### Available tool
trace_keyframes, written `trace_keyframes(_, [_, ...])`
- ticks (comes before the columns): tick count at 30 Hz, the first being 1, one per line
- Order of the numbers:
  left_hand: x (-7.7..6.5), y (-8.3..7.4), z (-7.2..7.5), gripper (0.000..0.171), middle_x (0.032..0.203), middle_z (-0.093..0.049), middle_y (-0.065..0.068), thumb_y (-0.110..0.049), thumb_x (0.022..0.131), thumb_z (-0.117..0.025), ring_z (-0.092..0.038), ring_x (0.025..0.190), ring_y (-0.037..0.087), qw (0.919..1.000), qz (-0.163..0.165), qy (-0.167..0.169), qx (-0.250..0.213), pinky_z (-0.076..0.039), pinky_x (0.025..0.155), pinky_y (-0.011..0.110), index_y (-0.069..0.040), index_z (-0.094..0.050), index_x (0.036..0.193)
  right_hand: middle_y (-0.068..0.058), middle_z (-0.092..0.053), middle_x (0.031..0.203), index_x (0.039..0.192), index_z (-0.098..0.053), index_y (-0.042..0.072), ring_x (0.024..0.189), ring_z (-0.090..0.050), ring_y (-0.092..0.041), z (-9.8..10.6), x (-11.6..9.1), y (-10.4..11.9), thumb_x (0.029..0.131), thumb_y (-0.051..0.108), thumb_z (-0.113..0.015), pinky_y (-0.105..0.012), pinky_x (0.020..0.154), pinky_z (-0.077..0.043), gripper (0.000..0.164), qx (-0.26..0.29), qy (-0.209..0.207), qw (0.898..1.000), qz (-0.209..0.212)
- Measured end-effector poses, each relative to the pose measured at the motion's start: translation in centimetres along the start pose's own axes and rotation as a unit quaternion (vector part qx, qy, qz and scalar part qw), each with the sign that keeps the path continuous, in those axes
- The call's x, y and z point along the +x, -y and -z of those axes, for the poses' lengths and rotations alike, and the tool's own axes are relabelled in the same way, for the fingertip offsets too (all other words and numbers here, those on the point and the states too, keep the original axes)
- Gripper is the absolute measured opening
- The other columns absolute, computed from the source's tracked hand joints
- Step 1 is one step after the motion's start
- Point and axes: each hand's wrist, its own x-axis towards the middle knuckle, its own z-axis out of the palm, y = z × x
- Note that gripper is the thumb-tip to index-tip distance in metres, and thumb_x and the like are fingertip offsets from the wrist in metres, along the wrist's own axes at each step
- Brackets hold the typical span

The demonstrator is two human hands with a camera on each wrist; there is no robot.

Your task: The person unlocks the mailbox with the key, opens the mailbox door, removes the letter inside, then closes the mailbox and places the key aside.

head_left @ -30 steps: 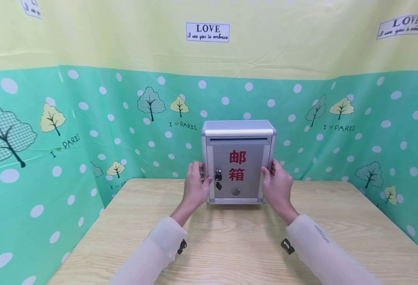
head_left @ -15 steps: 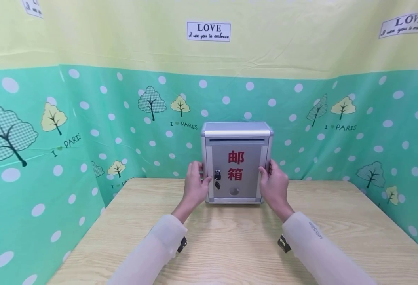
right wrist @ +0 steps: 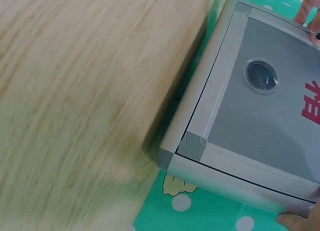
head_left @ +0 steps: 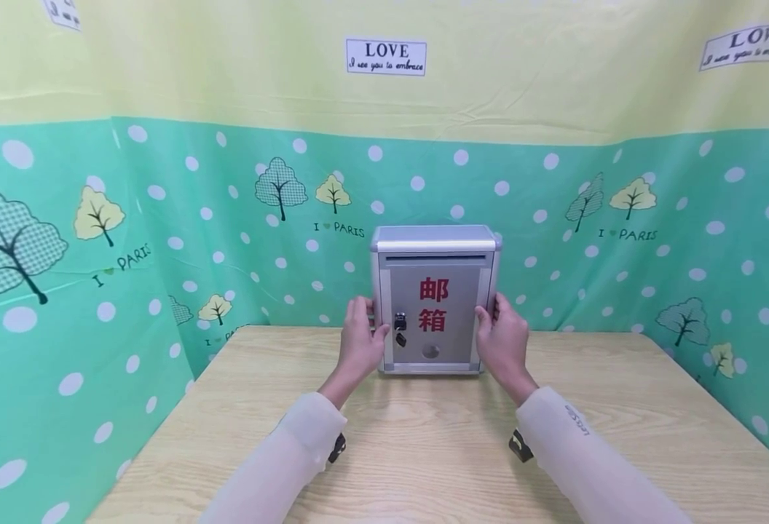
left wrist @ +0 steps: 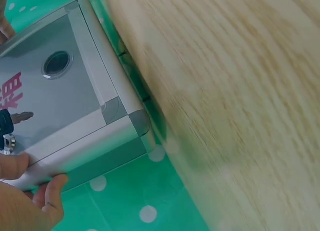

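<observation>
A silver-grey metal mailbox (head_left: pixel 459 313) with red characters stands upright near the back of the table, a slot along its top front. My left hand (head_left: pixel 360 342) grips its left side, thumb on the front edge beside the lock (head_left: pixel 400 320), where a key (left wrist: pixel 22 117) hangs. My right hand (head_left: pixel 505 346) holds the opposite side, its thumb also on the front frame. The fingers behind both edges are partly hidden. In the right wrist view a round window (right wrist: pixel 260 76) shows low on the door. Whether the mailbox's base touches the table I cannot tell.
The light wood table (head_left: pixel 411 451) extends under both forearms. Close behind it hangs a green and yellow cloth (head_left: pixel 319 269) with white dots and printed trees, which also closes off the left and right sides.
The mailbox has shifted slightly left and down and turned a little, its right edge coming leftward along with my right hand. My left hand keeps nearly the same place.
</observation>
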Motion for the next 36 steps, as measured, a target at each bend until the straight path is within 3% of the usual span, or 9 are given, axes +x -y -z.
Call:
trace_keyframes(20, [-0.57, 0.47, -0.46, 0.038, 0.109, -0.045, 0.001, 0.004, 0.083, -0.068, -0.058, 0.095, 0.018, 0.9999, 0.006, -0.001, 0.015, -0.054, 0.077, 0.019, -0.008, -0.044, 0.11, -0.026, -0.061, 0.113, 0.124, -0.051, -0.007, 0.104, -0.061, -0.038, -0.18, -0.49, -0.49, 0.093, 0.015, -0.061, -0.043, 0.083, -0.055, 0.039, 0.009, 0.012, 1.0, -0.012])
trace_keyframes(30, [-0.35, 0.17, -0.23, 0.042, 0.108, -0.049, 0.003, 0.007, 0.079, -0.069, -0.059, 0.094, 0.019, 0.9993, 0.027, -0.019, -0.015, -0.055, 0.078, 0.02, -0.005, -0.046, 0.112, -0.025, -0.057, 0.123, 0.133, -0.045, -0.003, 0.11, -0.059, -0.035, 0.24, -0.29, -0.07, 0.093, 0.018, -0.062, -0.041, 0.084, -0.055, 0.049, 0.026, 0.044, 0.997, -0.063])
trace_keyframes(36, [-0.44, 0.45, 0.01, 0.04, 0.109, -0.052, 0.004, 0.003, 0.082, -0.068, -0.06, 0.097, 0.02, 0.9986, 0.037, -0.019, -0.031, -0.054, 0.08, 0.021, -0.006, -0.048, 0.116, -0.022, -0.057, 0.123, 0.134, -0.045, -0.001, 0.11, -0.059, -0.033, 0.65, -0.23, -0.1, 0.093, 0.017, -0.062, -0.04, 0.083, -0.056, 0.048, 0.04, 0.055, 0.996, -0.064])
